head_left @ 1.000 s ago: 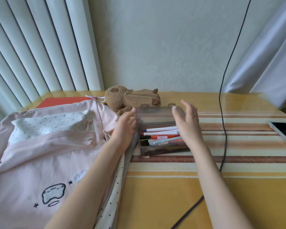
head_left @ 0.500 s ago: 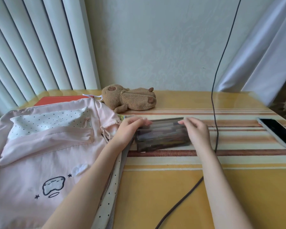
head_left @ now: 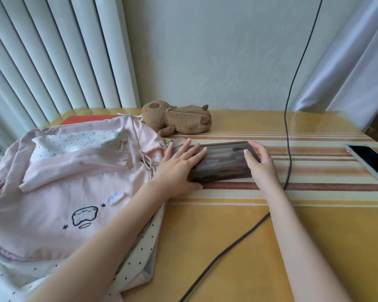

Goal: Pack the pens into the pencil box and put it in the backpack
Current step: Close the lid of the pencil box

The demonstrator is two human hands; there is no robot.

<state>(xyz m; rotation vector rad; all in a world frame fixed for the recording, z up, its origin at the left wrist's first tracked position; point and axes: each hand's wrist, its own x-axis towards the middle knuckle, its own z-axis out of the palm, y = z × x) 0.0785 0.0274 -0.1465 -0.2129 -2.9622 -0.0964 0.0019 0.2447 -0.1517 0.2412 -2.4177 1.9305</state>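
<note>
step: closing lid of pencil box [head_left: 222, 163], pens inside | box lies on bench [head_left: 227, 236] just beside pink backpack [head_left: 63, 182] | left hand [head_left: 179, 168] fingers spread flat on lid, right hand [head_left: 259, 165] fingers pressing right end | next: I think lift box, find backpack opening
</note>
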